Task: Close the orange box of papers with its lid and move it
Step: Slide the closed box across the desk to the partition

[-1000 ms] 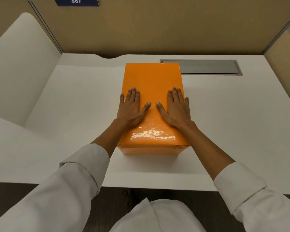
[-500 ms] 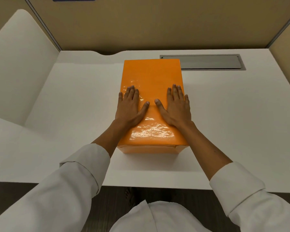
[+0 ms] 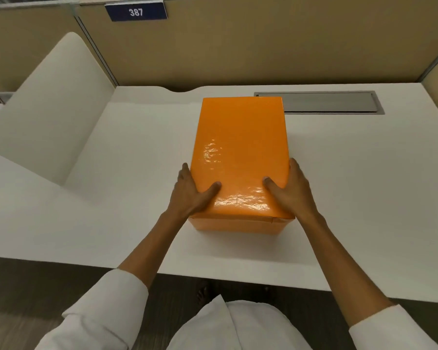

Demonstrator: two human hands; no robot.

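The orange box (image 3: 240, 152) stands on the white desk (image 3: 352, 188) with its glossy lid fitted on top, so the papers inside are hidden. My left hand (image 3: 191, 194) clasps the box's left side near the front corner, thumb lying on the lid and fingers down the side. My right hand (image 3: 292, 192) mirrors it on the right side, thumb on the lid. The seam between lid and box base shows along the front face.
A grey metal cable hatch (image 3: 324, 102) is set into the desk behind and right of the box. A white curved divider (image 3: 48, 109) rises at the left. Beige partition walls close the back, with a blue plate (image 3: 136, 11) reading 387. The desk's front edge is close to my body.
Both hands slid off the top of the lid, where they lay flat, out to the box's left and right sides near the front. The camera view tilted up.
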